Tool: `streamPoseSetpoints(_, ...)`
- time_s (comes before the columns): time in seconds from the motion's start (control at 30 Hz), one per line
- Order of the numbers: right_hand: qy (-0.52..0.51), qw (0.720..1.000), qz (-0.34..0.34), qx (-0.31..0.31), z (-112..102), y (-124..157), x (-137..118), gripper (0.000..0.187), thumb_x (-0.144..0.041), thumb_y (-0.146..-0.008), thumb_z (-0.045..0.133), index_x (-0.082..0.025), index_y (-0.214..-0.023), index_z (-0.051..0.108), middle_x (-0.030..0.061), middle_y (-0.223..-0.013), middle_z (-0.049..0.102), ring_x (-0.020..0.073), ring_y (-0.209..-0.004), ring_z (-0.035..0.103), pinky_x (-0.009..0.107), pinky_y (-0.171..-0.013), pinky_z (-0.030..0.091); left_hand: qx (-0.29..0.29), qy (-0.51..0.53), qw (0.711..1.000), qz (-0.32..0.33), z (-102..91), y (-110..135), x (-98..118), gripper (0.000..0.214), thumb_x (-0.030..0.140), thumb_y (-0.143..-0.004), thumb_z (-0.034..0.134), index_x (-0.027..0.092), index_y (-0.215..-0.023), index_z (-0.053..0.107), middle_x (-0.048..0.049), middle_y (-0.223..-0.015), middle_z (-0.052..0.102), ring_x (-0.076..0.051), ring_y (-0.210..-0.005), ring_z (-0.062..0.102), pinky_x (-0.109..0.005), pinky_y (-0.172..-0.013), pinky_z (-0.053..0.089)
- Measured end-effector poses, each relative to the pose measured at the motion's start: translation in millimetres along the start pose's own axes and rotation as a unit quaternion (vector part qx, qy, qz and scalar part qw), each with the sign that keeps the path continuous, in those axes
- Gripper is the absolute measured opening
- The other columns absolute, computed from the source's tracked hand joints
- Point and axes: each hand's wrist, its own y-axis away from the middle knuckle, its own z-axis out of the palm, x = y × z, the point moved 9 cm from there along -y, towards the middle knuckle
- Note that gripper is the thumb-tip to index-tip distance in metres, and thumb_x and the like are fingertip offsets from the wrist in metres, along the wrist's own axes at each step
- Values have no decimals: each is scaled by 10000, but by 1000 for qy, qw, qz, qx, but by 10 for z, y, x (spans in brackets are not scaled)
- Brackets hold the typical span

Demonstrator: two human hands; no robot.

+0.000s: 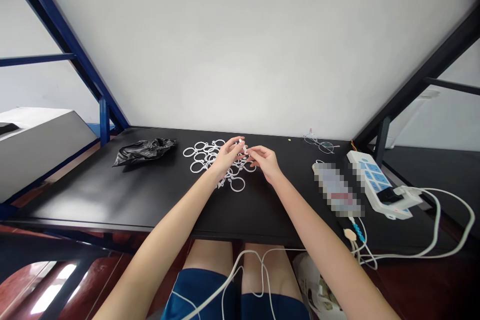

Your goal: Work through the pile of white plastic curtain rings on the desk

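Here I am at the middle of the black table [157, 200], and both hands are meeting over the pile of white rings [206, 156]. My left hand [226, 156] has its thumb and fingers drawn close, and it looks to be pinching a small white piece [242, 144], held up just above the pile. My right hand [264, 160] comes in from the right, fingers bent, thumb and forefinger nearly together at the near end of that piece; whether it has a real grip there, I can't tell from here.

For fine work like this, I'd want the left pinch firm and quiet, like a clamp, and the right fingertips making the small movements. Light pressure is best, I reckon: the piece looks thin, and a hard squeeze could bend it or flick it away. Turning both wrists outward a little would help too, because my own fingers cover most of the join. And mind the loose rings around the hands; they overlap, so a dragging knuckle might snag several at once.
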Motion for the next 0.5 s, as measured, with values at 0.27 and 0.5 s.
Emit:
streamPoseSetpoints(0.27,19,1000,4,-2,16,20,-25,317,-405,-599,826,-190,-803,714,46,-787,736,181,-719,705,229,-548,544,10,36,999,-12,-21,-17,-55,427,403,-789,679,179,-1143,600,-39,-912,638,-136,-917,611,-307,-900,466)
streamPoseSetpoints(0.5,36,999,-3,0,13,23,-34,317,-400,-597,825,-191,-801,702,48,-781,737,189,-716,697,232,-515,521,5,30,999,-23,-10,1,-60,414,418,-806,657,202,-1150,575,-42,-945,638,-143,-925,610,-325,-880,479)
